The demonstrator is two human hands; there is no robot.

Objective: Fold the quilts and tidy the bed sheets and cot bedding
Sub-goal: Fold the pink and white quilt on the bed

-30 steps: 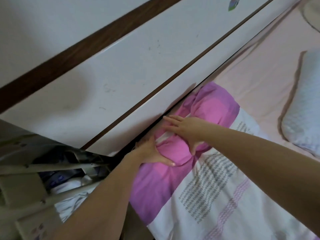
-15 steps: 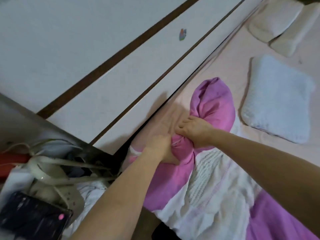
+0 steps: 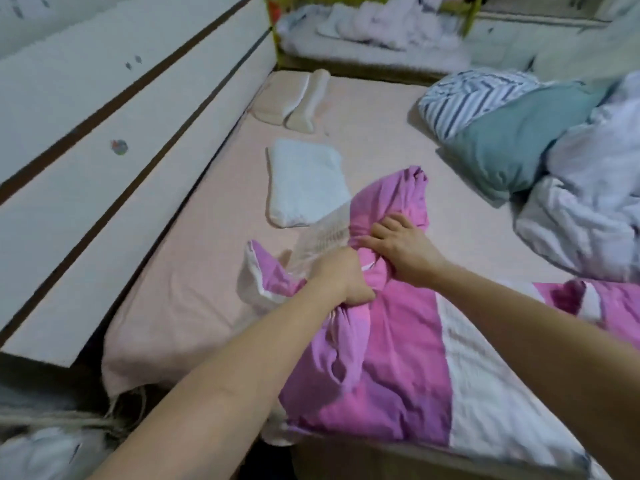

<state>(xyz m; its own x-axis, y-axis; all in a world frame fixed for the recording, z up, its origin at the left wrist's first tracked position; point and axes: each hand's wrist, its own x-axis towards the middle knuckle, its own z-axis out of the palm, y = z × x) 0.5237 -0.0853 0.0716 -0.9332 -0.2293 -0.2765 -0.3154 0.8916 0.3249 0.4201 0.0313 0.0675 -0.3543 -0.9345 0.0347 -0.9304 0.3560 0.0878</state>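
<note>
Pink and white striped quilt (image 3: 398, 358) lies bunched on the pale pink bed sheet (image 3: 194, 271), at the bed's 6 o'clock edge. Its long axis runs from 5 o'clock toward 12 o'clock, gathered end pointing to 12. Left hand (image 3: 341, 280) and right hand (image 3: 398, 245), fingers curled, each grip its crumpled fabric.

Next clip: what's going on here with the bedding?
A person is handling a pink and white quilt on a bed with a pale pink sheet. Both hands have a grip on bunched fabric near its far end: the left hand is fisted round a gathered fold, and the right hand clutches the pink cloth just beyond. The quilt is crumpled, not yet folded. A small white pillow lies beyond, and a teal pillow and rumpled white bedding sit on the right.
</note>
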